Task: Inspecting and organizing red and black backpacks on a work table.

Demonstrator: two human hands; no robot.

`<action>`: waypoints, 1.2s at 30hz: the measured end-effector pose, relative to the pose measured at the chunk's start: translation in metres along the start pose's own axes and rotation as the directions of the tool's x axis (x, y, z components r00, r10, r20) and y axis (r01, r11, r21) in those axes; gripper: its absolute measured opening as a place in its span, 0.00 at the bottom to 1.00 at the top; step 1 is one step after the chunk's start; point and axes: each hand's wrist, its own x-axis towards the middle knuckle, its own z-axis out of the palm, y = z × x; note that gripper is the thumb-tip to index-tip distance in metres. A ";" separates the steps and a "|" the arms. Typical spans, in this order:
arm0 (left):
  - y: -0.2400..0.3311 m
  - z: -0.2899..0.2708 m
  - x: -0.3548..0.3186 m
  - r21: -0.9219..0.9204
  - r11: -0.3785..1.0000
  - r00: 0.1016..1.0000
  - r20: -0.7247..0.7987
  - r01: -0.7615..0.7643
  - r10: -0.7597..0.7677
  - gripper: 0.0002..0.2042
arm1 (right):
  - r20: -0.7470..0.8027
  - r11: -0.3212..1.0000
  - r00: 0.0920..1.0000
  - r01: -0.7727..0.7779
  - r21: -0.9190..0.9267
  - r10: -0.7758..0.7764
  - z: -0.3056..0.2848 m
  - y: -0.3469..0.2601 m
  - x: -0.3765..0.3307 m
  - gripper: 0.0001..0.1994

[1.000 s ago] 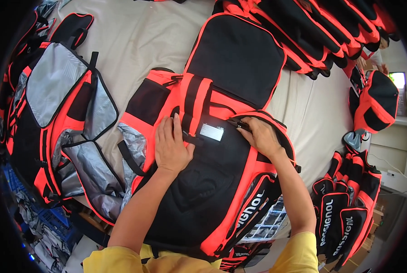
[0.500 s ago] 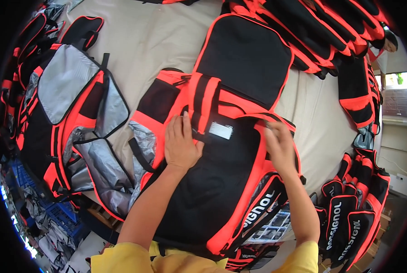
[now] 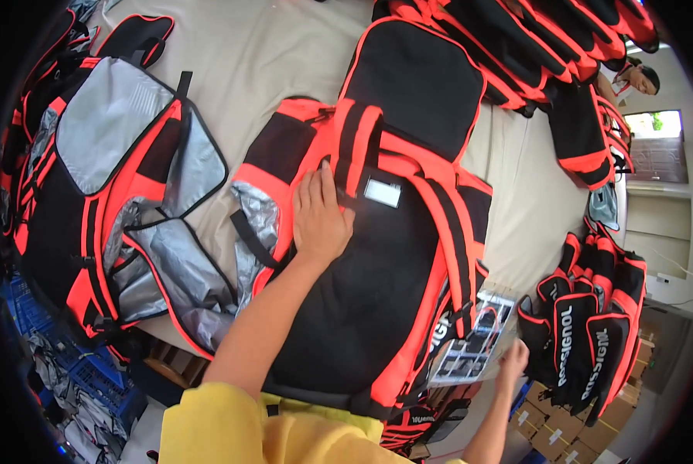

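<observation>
A large black and neon-red backpack (image 3: 346, 301) lies in front of me, with its rounded black flap (image 3: 420, 85) folded out to the far side. Flat on its back panel, beside a padded red-and-black strap (image 3: 356, 147), rests my left hand (image 3: 321, 216), fingers stretched out. A small white label (image 3: 382, 192) shows on the panel just right of that hand. Along the bag's right side runs a second shoulder strap (image 3: 448, 232). My right hand (image 3: 513, 360) is off the bag, by a printed picture sheet (image 3: 478, 344); its fingers are curled, and what they hold, if anything, is hidden.
On the left lies another bag (image 3: 114, 131), opened with silver lining showing. More red-and-black bags (image 3: 516, 46) are heaped far right, and several hang or stand at right (image 3: 586, 332). Blue crates (image 3: 99, 371) sit lower left, cardboard boxes (image 3: 551, 425) lower right. A person (image 3: 636, 77) is at the far right.
My right hand has left the bag's upper right side and moved down and right. The right shoulder strap now lies along the bag's side. My left hand stays on the panel.
</observation>
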 end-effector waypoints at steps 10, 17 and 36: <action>-0.078 -0.171 0.029 -0.674 0.073 0.671 0.709 0.735 -0.217 0.18 | 0.130 0.906 0.910 0.361 0.219 -0.394 0.102 -0.058 -0.050 0.28; -0.112 -0.221 0.019 -0.693 0.187 0.708 0.706 0.696 -0.017 0.19 | 0.613 0.585 0.594 0.771 -0.249 -0.521 0.145 -0.148 -0.130 0.49; 0.028 -0.264 -0.024 -0.573 -0.002 0.520 0.743 0.820 0.421 0.16 | 0.805 0.977 0.556 0.082 0.196 -0.208 0.133 -0.322 -0.247 0.39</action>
